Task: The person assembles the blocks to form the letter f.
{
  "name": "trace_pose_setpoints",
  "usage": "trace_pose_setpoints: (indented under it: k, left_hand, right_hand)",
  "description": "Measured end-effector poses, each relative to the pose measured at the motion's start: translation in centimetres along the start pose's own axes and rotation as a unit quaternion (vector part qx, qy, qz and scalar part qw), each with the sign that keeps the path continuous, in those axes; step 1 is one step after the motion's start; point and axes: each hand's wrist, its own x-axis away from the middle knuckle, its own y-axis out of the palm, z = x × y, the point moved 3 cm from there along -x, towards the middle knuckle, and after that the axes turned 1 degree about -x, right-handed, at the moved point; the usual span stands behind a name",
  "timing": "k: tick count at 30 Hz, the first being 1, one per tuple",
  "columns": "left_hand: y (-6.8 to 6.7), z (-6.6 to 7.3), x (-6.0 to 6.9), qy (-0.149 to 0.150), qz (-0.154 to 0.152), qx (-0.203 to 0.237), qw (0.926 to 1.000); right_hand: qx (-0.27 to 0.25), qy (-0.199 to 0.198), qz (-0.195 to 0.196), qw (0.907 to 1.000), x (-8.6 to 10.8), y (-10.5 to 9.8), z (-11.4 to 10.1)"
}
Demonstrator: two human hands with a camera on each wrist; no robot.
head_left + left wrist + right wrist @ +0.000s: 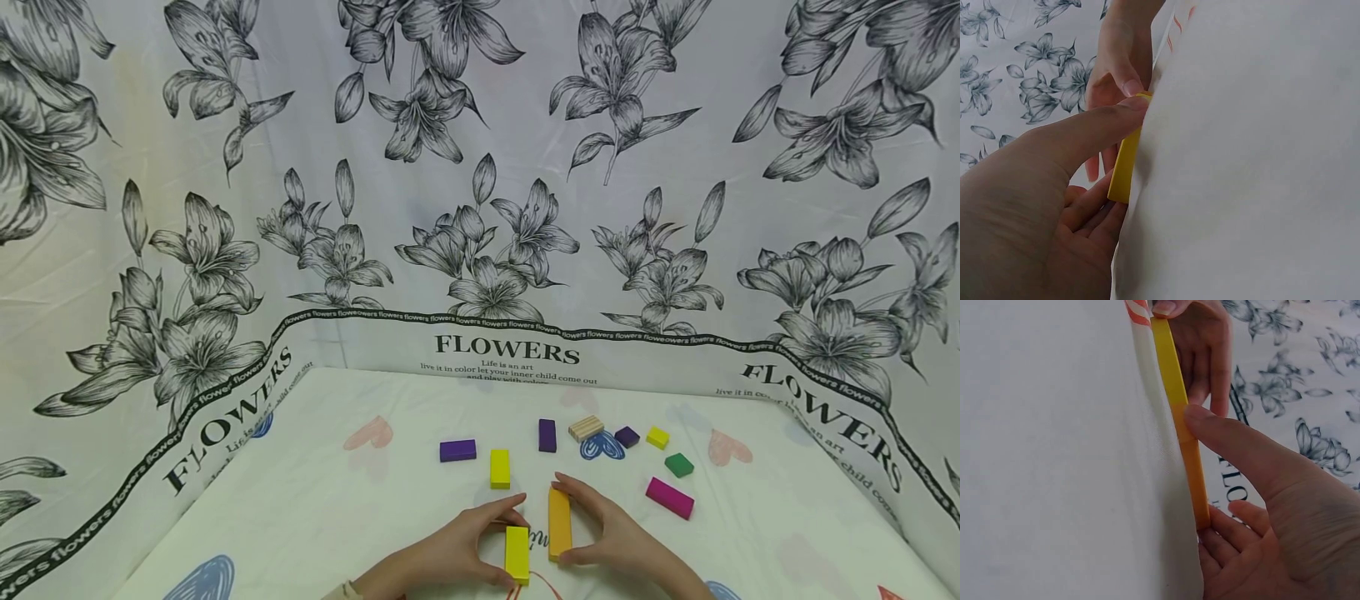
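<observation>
Left hand (456, 548) is holding the near yellow block (517, 555), thumb pressing at the near end, fingers reaching toward the far end. Right hand (611, 535) is gripping the orange block (559, 527) the same way, thumb at the near end, fingertips at the far end. Both hands are spanning their blocks lengthwise. The 2 held blocks are sitting side by side at the front of the white surface (262, 492), a narrow gap showing between them, black printed lettering peeking through. Both wrist views are confirming the thumb-and-finger holds; there the pale surface is filling much of the frame.

8 other blocks are lying farther back. The far yellow block (500, 469) is standing out just beyond the left hand; the left purple block (457, 451) is lying sideways to its left. The upright-pointing purple block (547, 436) is lying behind the orange one. Going right: the wooden block (586, 428) is touching or nearly touching a blue heart print (602, 447), then the small purple block (627, 437), the small yellow block (657, 437), the green block (679, 465), and the magenta block (670, 498) is lying slanted nearest the right hand. Floral curtain (510, 250) is hanging behind.
</observation>
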Motion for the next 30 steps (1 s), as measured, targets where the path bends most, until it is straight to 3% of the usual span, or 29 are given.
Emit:
trace_pose_setpoints:
  k: [8,15,22,30]
  left_hand:
    - [0.0,-0.1,0.0,-0.012,-0.003,0.007,0.9999]
    - [0.0,-0.1,0.0,0.001,-0.002,0.002,1.0]
    - [0.0,-0.1,0.0,0.002,0.0,0.004,1.0]
    - [0.1,-0.3,-0.1,0.0,-0.002,0.01,0.9999]
  right_hand:
    - [-0.005,-0.013,0.0,0.9999,0.1,-0.3,-0.1]
    - [0.013,-0.031,0.024,0.9991,0.1,-1.3,0.2]
    - [-0.003,-0.001,0.063,0.998,0.2,-3.1,0.6]
    - [0.015,-0.01,0.114,0.9933,1.2,-6.1,1.7]
